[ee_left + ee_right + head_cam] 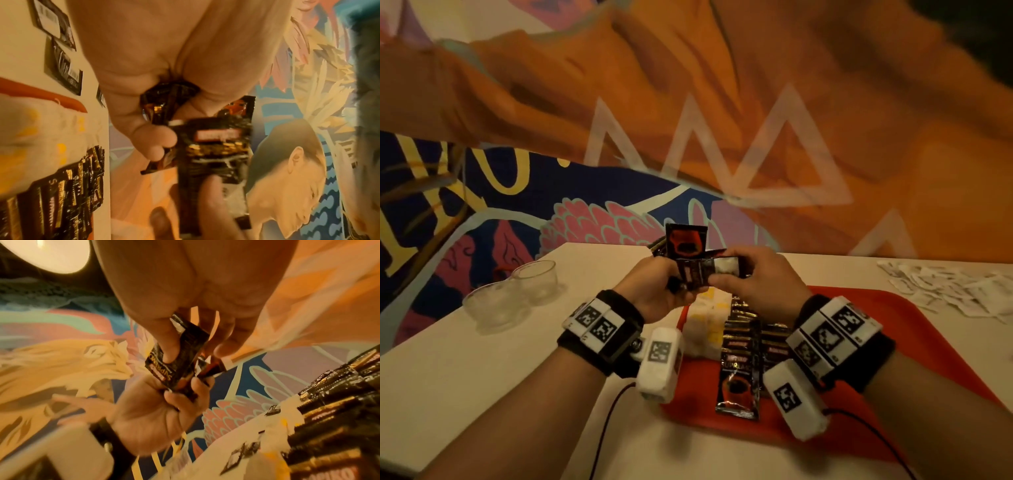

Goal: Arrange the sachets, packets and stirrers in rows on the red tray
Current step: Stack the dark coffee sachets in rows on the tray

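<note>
While both your hands are raised above the far edge of the red tray (pixel 914 329), they meet over a small bunch of black coffee packets (pixel 688 245). Your left hand (pixel 654 291) has its fingers curled round the lower ends of that bunch, which fans upward from your fist; one packet stands upright with a red cup printed on it. Your right hand (pixel 760 281) pinches a single packet (pixel 709 270) between thumb and fingers, and that packet lies crosswise in front of the bunch, one end touching your left fingers. From the right wrist you can read "SUPREMO" on the pinched packet (pixel 174 363), with your thumb pressed on its face. From the left wrist the bunch (pixel 164 100) shows wedged deep in your palm. On the tray below your wrists a row of black packets (pixel 743 346) runs away from you, overlapping one another, the nearest lying flat with its cup picture toward you. Just left of that row, touching it, sits a row of white sachets (pixel 705 322) with yellow marks, partly over the tray's left rim. A few more black packets (pixel 61 53) lie on the white table (pixel 482 377) beyond the tray. Two clear cups (pixel 517 291) stand to your left on the table, near each other, and a loose heap of white sachets (pixel 955 287) lies at the far right, well apart from the tray. Stirrers cannot be made out in any view.
</note>
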The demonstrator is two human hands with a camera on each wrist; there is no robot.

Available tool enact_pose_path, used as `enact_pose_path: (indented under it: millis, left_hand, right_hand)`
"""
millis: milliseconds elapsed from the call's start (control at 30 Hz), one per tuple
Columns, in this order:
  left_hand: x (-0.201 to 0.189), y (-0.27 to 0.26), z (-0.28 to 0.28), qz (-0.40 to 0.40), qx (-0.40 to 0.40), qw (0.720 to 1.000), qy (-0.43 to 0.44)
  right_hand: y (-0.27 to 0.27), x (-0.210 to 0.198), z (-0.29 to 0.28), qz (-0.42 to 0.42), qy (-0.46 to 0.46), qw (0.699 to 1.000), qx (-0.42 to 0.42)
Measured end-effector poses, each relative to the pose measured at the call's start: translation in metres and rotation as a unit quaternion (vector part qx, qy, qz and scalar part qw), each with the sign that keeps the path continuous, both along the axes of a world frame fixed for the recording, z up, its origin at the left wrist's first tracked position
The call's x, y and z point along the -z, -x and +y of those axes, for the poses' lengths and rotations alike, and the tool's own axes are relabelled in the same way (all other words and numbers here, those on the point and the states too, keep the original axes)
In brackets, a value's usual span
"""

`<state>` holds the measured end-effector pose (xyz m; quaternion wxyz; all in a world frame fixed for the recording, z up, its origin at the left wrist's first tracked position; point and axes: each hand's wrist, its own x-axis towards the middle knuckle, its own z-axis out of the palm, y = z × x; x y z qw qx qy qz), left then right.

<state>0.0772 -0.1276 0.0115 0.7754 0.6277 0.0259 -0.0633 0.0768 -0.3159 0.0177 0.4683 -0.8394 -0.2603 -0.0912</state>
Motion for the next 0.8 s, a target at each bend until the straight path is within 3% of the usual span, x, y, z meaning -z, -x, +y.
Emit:
enact_pose_path:
  millis: [100, 200, 333, 433, 600, 800]
  left_hand:
    - [0.006, -0.003, -0.016, -0.010, 0.073, 0.997, -0.034]
    - [0.009, -0.005, -0.032, -0.029, 0.170, 0.984, -0.049]
    - [0.011, -0.011, -0.045, -0.059, 0.270, 0.961, 0.006]
    - [0.013, -0.017, -0.052, -0.088, 0.322, 0.939, 0.083]
    - [-0.003, -0.020, -0.083, -0.012, 0.205, 0.964, 0.171]
    - [-0.004, -0.027, -0.102, -0.073, 0.100, 0.976, 0.177]
  right_hand:
    - [-0.003, -0.005, -0.010, -0.041, -0.019, 0.998, 0.032]
    - [-0.006, -0.006, -0.016, -0.030, 0.000, 0.999, 0.043]
    - [-0.010, -0.004, -0.028, -0.013, -0.014, 0.999, 0.048]
    - [-0.012, -0.004, -0.039, -0.050, -0.058, 0.996, 0.052]
    - [-0.019, -0.006, -0.052, -0.093, 0.011, 0.996, 0.016]
    - [-0.022, -0.011, -0.066, -0.145, 0.047, 0.985, 0.082]
